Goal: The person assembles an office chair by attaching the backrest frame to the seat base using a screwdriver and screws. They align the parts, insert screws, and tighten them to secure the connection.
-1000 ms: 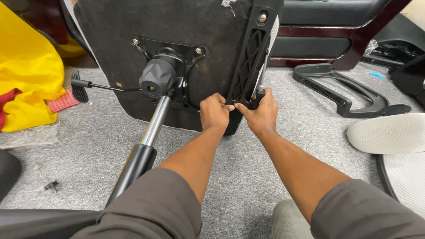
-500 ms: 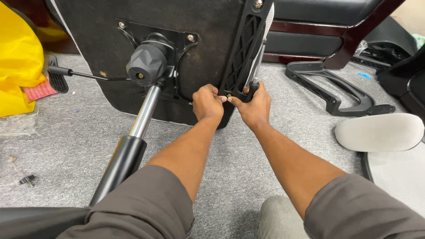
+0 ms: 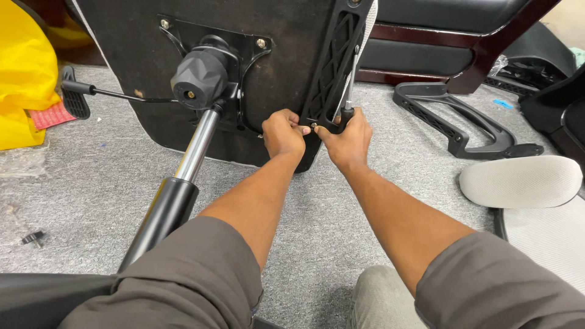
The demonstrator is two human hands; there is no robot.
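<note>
- The left hand [image 3: 283, 135] is curled nearly closed, its fingertips pinched on a small brass-coloured bolt [image 3: 313, 125] at the lower end of a black ribbed plastic armrest bracket [image 3: 333, 67].
- The right hand [image 3: 348, 139] is clenched around the dark handle of a metal-shafted screwdriver [image 3: 350, 85], whose thin shaft runs up alongside the bracket; its thumb meets the left fingertips at the bolt.
- The two hands touch each other at the bracket's bottom edge, just in front of the lower rim of the upturned seat.
- The bracket lies against the right side of the black fabric-covered underside of an office chair seat [image 3: 286, 36], which stands tilted on the floor.
- Left of the hands, a black metal tilt mechanism plate [image 3: 210, 67] is bolted to the seat, and a chrome and black gas lift cylinder [image 3: 177, 189] slants from it toward the viewer.
- A thin black lever with a paddle end [image 3: 76, 94] sticks out leftward from the mechanism.
- Everything rests on grey carpet [image 3: 91, 183].
- Well apart on the right lie a loose black armrest frame [image 3: 454, 119] and a pale mesh cushion pad [image 3: 521, 181].
- A yellow cloth bundle [image 3: 24, 79] sits at the far left.
</note>
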